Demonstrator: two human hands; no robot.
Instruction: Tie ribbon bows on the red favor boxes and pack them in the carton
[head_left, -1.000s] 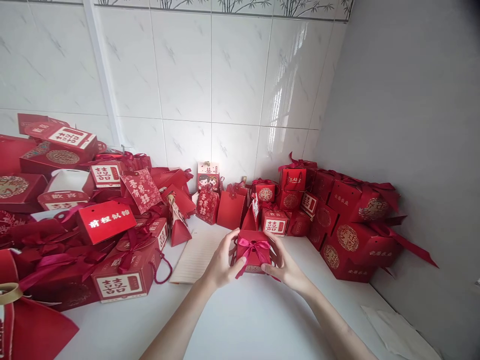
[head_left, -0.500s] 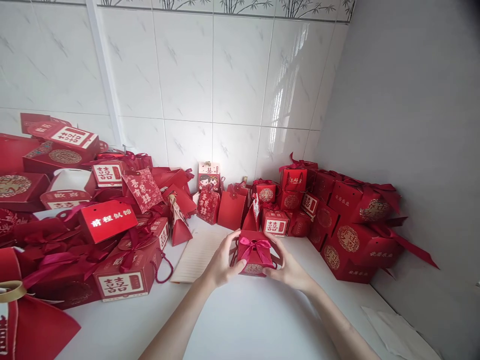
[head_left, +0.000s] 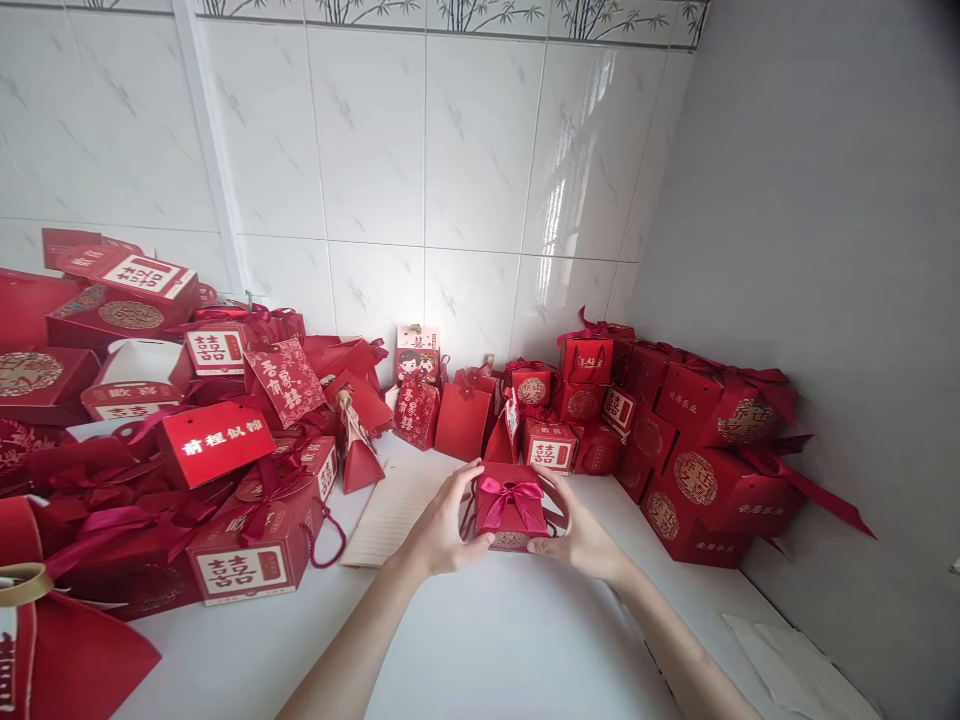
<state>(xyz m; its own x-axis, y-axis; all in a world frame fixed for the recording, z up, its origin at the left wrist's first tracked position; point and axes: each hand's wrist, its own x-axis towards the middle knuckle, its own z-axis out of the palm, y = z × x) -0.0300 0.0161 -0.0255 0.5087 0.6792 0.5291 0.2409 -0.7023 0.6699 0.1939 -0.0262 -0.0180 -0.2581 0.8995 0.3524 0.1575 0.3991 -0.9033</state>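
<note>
A small red gift box (head_left: 513, 540) with a round gold emblem on its front is between my hands at the middle of the white table (head_left: 517, 640). On its top sits a crimson ribbon bow (head_left: 511, 502), its two tails spread toward me. My left hand (head_left: 450, 525) grips the box's left side, thumb at the front and fingers toward the back. From the right, my right hand (head_left: 574, 530) clasps it in the same way, thumb near the front right corner. Parts of the sides and of the fingers behind the box are hidden.
Red gift boxes and ribbons (head_left: 247, 545) are heaped on the left. Smaller boxes and bags (head_left: 465, 420) line the tiled wall. Large red boxes (head_left: 697, 500) are stacked at the right wall. A lined notebook (head_left: 382, 510) lies left of my hands, white paper (head_left: 795, 660) at the lower right.
My left thumb has drawn back slightly from the bow's left tail toward the box's front edge. Both hands stay around the box, which has hardly moved.
</note>
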